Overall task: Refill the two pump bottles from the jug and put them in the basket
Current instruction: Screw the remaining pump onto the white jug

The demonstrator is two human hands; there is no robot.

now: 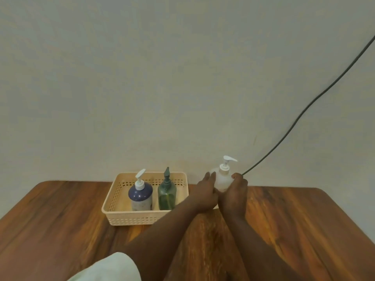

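Note:
A cream perforated basket [113,203] stands at the back of the wooden table. Inside it stand a blue pump bottle [140,194] with a white pump and, to its right, a green pump bottle [167,192] with a dark green pump. Right of the basket is a white pump bottle [223,178], upright near the wall. My left hand [205,192] wraps its left side and my right hand [234,194] wraps its right side, so its lower half is hidden. No jug is in view.
The wooden table [294,220] has rounded back corners and meets a plain pale wall. A dark cable [304,110] runs down the wall from the upper right to behind the white bottle. A pale sleeve [109,268] shows at the bottom edge.

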